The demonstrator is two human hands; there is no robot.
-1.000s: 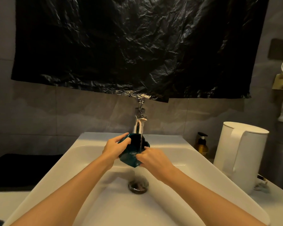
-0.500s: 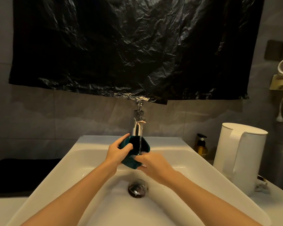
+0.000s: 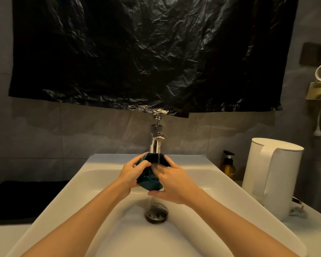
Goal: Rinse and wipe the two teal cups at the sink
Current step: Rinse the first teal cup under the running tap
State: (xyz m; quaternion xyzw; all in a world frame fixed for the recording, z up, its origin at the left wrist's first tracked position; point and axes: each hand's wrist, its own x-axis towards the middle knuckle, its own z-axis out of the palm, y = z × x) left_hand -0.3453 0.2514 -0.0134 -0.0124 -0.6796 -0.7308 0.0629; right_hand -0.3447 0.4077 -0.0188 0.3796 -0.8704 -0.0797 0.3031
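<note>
We see the left hand (image 3: 132,173) curled round the left side of the cup (image 3: 149,181). Its thumb lies over the near side and its fingers (image 3: 137,158) wrap the far side. The right hand (image 3: 172,182) holds the cup too. Its thumb sits under the cup and its fingers bend over the rim, at the mouth. We cannot tell how far they go in. Both hands grip the cup, and it is up in the air over the middle of the sink (image 3: 78,182), not touching it.

The cup is teal and it is tipped. Its mouth points up and away from us, at the tap (image 3: 154,143). Its bottom points down and back at us. So its long line runs from low and near to high and far. The inside looks dark.

Water (image 3: 158,156) falls straight down from the tap into the mouth. More water runs off below the right hand and drops to the drain (image 3: 156,213), which is below the cup.

To the right of the sink we see a small brown bottle (image 3: 229,166) with a pump, and next to it a tall white kettle (image 3: 272,175). To the left lies a black mat (image 3: 26,197). A big black crinkly sheet (image 3: 146,52) hangs on the wall (image 3: 63,136) above the tap.
</note>
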